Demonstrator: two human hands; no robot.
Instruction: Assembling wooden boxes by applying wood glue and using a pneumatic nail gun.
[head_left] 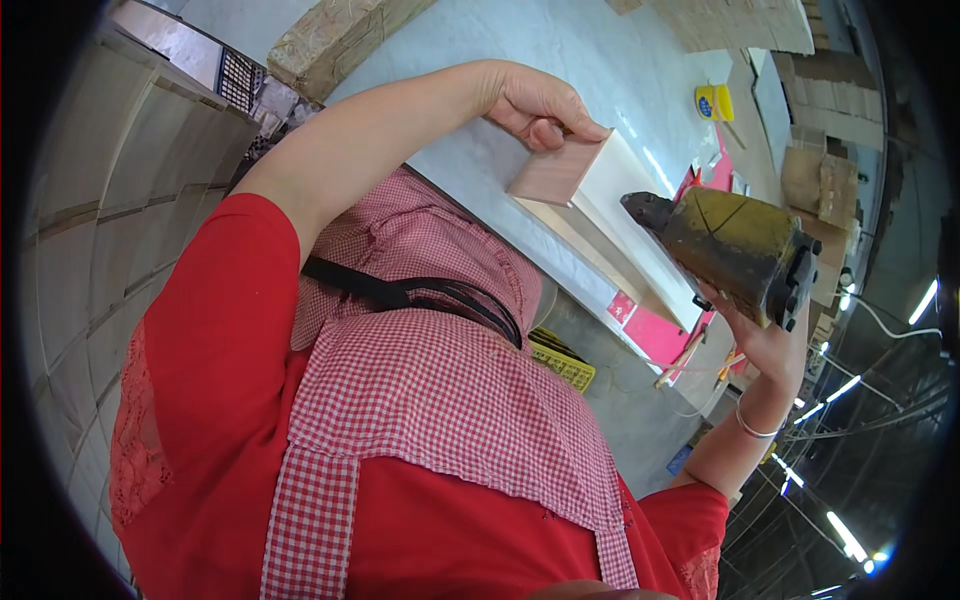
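Note:
A long, narrow wooden box [622, 205] with pale sides stands tilted on the light worktable [450, 100]. My left hand [545, 108] grips its near-left corner, with the thumb and fingers pinching the edge of the reddish end panel [560, 172]. In my right hand [768, 348] is a worn, yellow-and-black nail gun [735, 235], its nose over the box's long side. Whether that nose touches the wood I cannot tell. The fingers around the gun's handle are mostly hidden behind its body.
Pink sheets [665, 335] lie under and beside the box. A yellow tub [713, 102] stands farther back. At the upper left a taped cardboard bundle [345, 40] rests on the table. Stacked boards [740, 22] are at the top right, and a yellow crate [562, 360] sits below the table edge.

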